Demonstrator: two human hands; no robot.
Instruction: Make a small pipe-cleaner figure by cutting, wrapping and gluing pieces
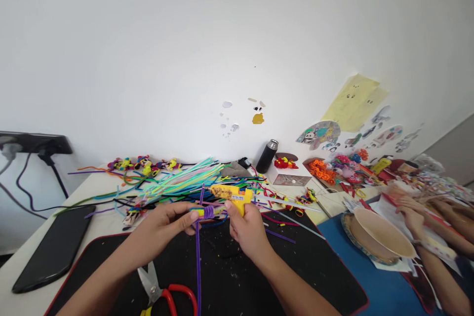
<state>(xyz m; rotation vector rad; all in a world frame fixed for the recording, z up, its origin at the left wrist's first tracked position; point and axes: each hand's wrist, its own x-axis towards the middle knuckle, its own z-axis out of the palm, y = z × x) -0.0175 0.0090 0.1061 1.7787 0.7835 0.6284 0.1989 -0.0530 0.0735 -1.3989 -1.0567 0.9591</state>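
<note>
Pinched in my left hand is a small yellow and purple pipe-cleaner piece, a purple stem wound in coils around its yellow part. Long purple ends run from it, one up and one down toward me. My right hand is wrapped around the handle of a yellow hot glue gun, whose stained nozzle points left, just above the coiled piece. A clear glue stick sticks out of its back. Below my left hand, scissors with red handles lie on the black mat.
Behind my hands lies a pile of pastel pipe cleaners, with several small colourful figures by the wall. A black flask stands beside a white box. A dark phone lies left. At right, a co-worker's hands are near a bowl.
</note>
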